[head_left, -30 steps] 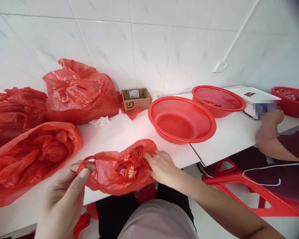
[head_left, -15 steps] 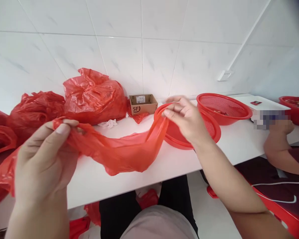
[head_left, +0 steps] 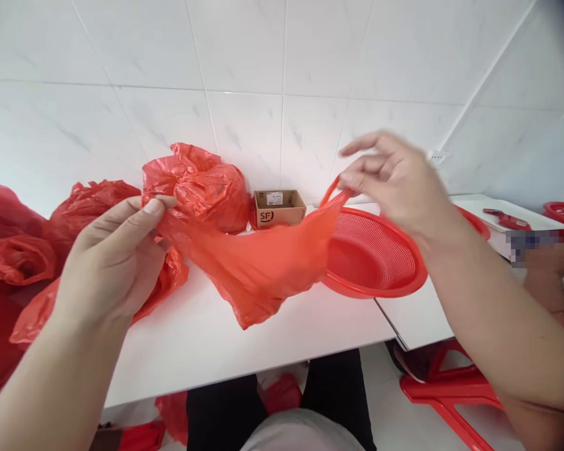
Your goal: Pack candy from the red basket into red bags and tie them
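A thin red plastic bag [head_left: 258, 263] hangs stretched between my two hands above the white table. Thumb and fingers of my left hand [head_left: 117, 260] pinch its left end. At the other end, my right hand [head_left: 390, 178] holds the bag's narrow upper corner between thumb and forefinger, its other fingers raised and a little blurred. Behind and below the right hand sits a red plastic basket [head_left: 376, 292] with perforated sides. Several filled or bunched red bags [head_left: 211, 188] lie beyond and beside my left hand.
A small open cardboard box [head_left: 281, 216] stands against the tiled wall. Another person's hand [head_left: 552, 258] is at the far right, near a white surface holding a red packet [head_left: 507, 219]. Below on the right is a red plastic stool [head_left: 451, 391]. The white table's [head_left: 244, 366] front edge crosses above my legs.
My right hand has moved up and to the right, pulling the bag tauter and higher. My left hand has shifted right, still pinching. The view has turned slightly, and the co-worker's arm shows less.
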Available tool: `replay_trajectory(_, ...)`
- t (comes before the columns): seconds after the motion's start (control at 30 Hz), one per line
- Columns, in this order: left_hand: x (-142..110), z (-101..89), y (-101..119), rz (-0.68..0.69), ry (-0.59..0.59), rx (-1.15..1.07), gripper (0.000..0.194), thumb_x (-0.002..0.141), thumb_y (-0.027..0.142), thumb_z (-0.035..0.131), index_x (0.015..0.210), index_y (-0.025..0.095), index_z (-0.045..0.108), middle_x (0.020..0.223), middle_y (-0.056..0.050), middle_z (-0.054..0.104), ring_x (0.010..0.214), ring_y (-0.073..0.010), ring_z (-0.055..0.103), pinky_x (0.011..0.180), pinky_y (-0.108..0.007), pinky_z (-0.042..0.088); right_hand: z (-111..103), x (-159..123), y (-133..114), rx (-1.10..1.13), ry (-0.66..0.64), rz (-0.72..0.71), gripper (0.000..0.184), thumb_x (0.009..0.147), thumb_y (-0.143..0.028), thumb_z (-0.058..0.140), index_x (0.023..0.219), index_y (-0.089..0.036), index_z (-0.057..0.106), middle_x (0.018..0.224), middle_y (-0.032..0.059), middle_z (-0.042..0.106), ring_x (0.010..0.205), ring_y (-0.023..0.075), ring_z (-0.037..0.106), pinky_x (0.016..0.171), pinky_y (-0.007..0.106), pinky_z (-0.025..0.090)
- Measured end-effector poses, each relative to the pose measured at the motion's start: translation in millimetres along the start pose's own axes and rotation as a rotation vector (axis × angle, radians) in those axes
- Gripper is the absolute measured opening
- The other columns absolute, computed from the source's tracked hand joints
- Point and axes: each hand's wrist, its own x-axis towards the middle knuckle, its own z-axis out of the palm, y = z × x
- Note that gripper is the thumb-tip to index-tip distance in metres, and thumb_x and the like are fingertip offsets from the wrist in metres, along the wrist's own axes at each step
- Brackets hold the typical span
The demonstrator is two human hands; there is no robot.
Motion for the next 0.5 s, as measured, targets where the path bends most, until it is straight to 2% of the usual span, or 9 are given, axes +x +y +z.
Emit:
replay_trajectory(0.07, 8, 5.9, 1, 0.040, -0.078, 0.013, 0.017, 0.090, 0.011, 0.057, 0.085, 0.013, 0.074, 0.089, -0.003, 0.067, 0.084, -0.0111, 0.063, 0.077, -0.019, 0.053, 3, 6, -5, 0.014, 0.020, -0.033, 0.021, 0.085, -0.014, 0.063, 0.104, -0.023, 0.059, 0.070, -0.0049, 0.066, 0.071, 0.0119, 0.066, 0.072, 0.030, 0.052)
replay_trajectory(0.13, 15, 12.2, 3, 0.046, -0.229, -0.006, 0.016, 0.091, 0.014, 0.057, 0.091, 0.014, 0.073, 0.100, -0.005, 0.067, 0.089, -0.0137, 0.064, 0.078, -0.023, 0.054, 11, 11, -9, -0.019, -0.068, -0.044, 0.022, 0.083, -0.013, 0.065, 0.102, -0.022, 0.060, 0.071, -0.0047, 0.066, 0.070, 0.0122, 0.065, 0.070, 0.029, 0.052)
replay_trajectory(0.2, 22, 18.7, 4, -0.031, -0.425, 0.030, 0.021, 0.090, 0.021, 0.061, 0.109, 0.020, 0.070, 0.106, -0.006, 0.066, 0.088, -0.0185, 0.067, 0.076, -0.031, 0.057, 22, 17, -12, -0.050, -0.183, -0.044, 0.020, 0.082, -0.014, 0.067, 0.099, -0.021, 0.061, 0.073, -0.0040, 0.066, 0.070, 0.0126, 0.064, 0.067, 0.028, 0.051)
replay_trajectory(0.3, 31, 29.7, 4, -0.212, -0.665, 0.327, 0.056, 0.081, 0.029, 0.072, 0.134, 0.030, 0.054, 0.100, -0.005, 0.067, 0.074, -0.0196, 0.068, 0.070, -0.036, 0.057, 39, 25, -17, -0.032, -0.337, -0.064, 0.015, 0.085, -0.015, 0.064, 0.098, -0.021, 0.061, 0.074, -0.0031, 0.065, 0.068, 0.0120, 0.062, 0.063, 0.026, 0.050)
replay_trajectory(0.37, 34, 37.6, 1, -0.313, -0.764, 0.589, 0.068, 0.075, 0.029, 0.078, 0.138, 0.033, 0.051, 0.104, -0.004, 0.066, 0.073, -0.0186, 0.067, 0.067, -0.032, 0.056, 50, 31, -23, -0.009, -0.444, -0.106, 0.013, 0.086, -0.013, 0.061, 0.097, -0.021, 0.062, 0.076, -0.0030, 0.064, 0.068, 0.0112, 0.061, 0.063, 0.025, 0.049)
replay_trajectory(0.43, 37, 44.3, -5, -0.370, -0.856, 0.755, 0.058, 0.076, 0.034, 0.076, 0.131, 0.033, 0.058, 0.108, -0.004, 0.064, 0.077, -0.0185, 0.064, 0.061, -0.028, 0.054, 61, 37, -29, 0.010, -0.509, -0.165, 0.012, 0.086, -0.012, 0.060, 0.094, -0.020, 0.062, 0.078, -0.0027, 0.064, 0.071, 0.0108, 0.060, 0.064, 0.025, 0.048)
replay_trajectory(0.5, 37, 47.8, -15, -0.388, -0.909, 0.808, 0.036, 0.082, 0.044, 0.067, 0.115, 0.029, 0.069, 0.090, -0.003, 0.061, 0.070, -0.0164, 0.057, 0.054, -0.025, 0.049, 69, 40, -33, 0.014, -0.513, -0.204, 0.011, 0.087, -0.012, 0.058, 0.093, -0.020, 0.062, 0.079, -0.0026, 0.062, 0.073, 0.0105, 0.059, 0.067, 0.025, 0.048)
